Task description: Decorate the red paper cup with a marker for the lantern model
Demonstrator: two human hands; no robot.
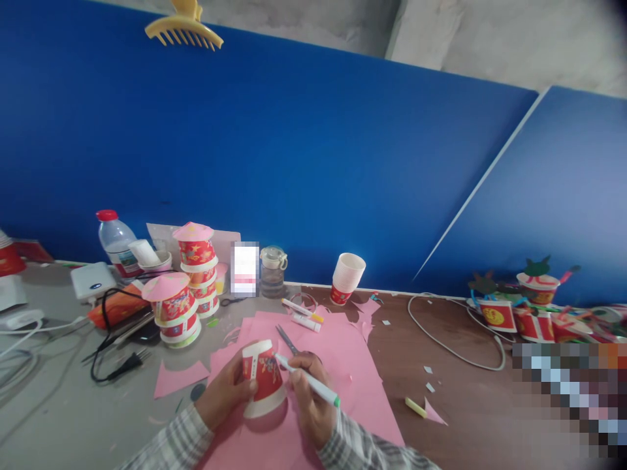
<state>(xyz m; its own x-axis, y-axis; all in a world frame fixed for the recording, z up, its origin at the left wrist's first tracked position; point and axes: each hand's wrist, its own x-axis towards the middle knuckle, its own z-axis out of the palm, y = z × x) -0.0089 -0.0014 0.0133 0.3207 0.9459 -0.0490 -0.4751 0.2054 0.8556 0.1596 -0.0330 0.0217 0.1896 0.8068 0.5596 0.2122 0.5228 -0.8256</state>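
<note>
My left hand (229, 386) is closed around the side of a red paper cup (267, 372) with white bands, tilted, its wider end down. In my right hand (309, 391) is a white marker (317, 386) with a green end. The marker's tip is at the cup's upper right side; I cannot tell whether it touches. Both hands are over large pink paper sheets (353, 378). Just beyond the cup lies a pair of scissors (287, 339), its handles partly hidden by my right hand. Two more markers (306, 321) rest on the pink paper.
Stacked red cups with pink paper cone tops (166, 287) stand at the left, near a bottle (115, 241) and a black plug (128, 365). Behind are a glass jar (272, 274) and a cup stack (347, 274). Decorated cups (536, 323) and a cable (441, 346) are at the right.
</note>
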